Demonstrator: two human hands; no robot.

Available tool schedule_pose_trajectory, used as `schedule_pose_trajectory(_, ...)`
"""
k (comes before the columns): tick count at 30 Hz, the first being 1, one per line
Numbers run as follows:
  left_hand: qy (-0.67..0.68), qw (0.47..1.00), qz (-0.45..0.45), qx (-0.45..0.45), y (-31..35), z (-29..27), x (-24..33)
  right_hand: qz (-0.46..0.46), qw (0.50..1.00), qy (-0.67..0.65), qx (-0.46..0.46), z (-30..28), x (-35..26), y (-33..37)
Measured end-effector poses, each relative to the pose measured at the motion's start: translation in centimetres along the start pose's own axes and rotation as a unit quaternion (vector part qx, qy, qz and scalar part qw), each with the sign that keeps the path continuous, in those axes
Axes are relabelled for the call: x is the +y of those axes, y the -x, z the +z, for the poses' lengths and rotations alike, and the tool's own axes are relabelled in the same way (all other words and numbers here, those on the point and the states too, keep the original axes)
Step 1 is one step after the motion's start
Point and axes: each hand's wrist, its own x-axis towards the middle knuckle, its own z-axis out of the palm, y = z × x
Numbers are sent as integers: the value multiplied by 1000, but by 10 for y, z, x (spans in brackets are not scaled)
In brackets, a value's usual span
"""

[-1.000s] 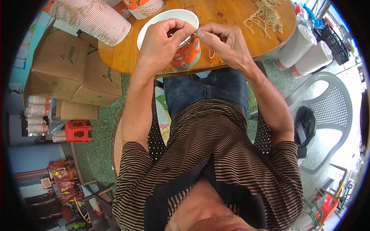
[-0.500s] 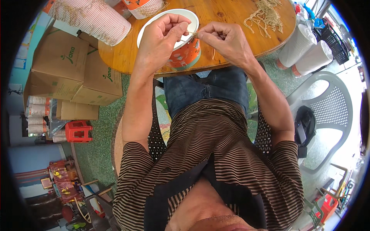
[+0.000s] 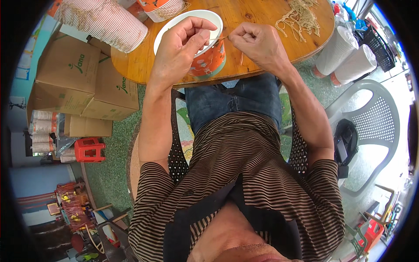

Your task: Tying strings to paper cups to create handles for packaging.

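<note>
An orange patterned paper tub (image 3: pixel 210 63) with a white inside stands at the near edge of the wooden table, its mouth tilted toward me. A thin tan cord (image 3: pixel 221 38) stretches across its right rim between my two hands. My left hand (image 3: pixel 179 47) is over the tub's mouth, thumb and forefinger pinching one end of the cord. Just right of the tub, my right hand (image 3: pixel 258 43) is closed with its fingers curled in, gripping the other end. A short piece of cord hangs by the tub's right side. How the cord passes the tub wall is too small to tell.
On the wooden table (image 3: pixel 257 13) lie a tan cord pile (image 3: pixel 301 19) and nested tub stacks (image 3: pixel 109 24) draped with cord. Cardboard boxes (image 3: pixel 65 61) and a red stool (image 3: pixel 89 149) stand left. Wrapped tub stacks (image 3: pixel 338 50) and a grey chair (image 3: pixel 377 118) are right.
My right hand has moved slightly right, away from the tub's rim, and its fingers have curled tighter. More cord now shows taut between the hands. The tub has shifted slightly left.
</note>
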Motion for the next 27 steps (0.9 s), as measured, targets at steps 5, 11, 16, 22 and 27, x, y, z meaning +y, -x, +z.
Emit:
schedule_pose_trajectory(5, -23, 1000, 6, -15, 3, 5, 3, -9, 999, 25, 17, 0, 8, -2)
schedule_pose_trajectory(11, -180, 983, -25, 12, 4, 12, 4, 36, 986, -156, -37, -16, 7, -7)
schedule_pose_trajectory(16, -155, 986, -47, 34, 3, 16, 1, 54, 972, -219, -69, -19, 12, -8)
schedule_pose_trajectory(22, -153, 986, -45, 53, 2, 16, -1, 26, 972, -224, -63, -19, 0, -5)
schedule_pose_trajectory(27, -149, 986, -43, 58, 2, 15, -3, 4, 991, -108, -75, -17, -3, -4)
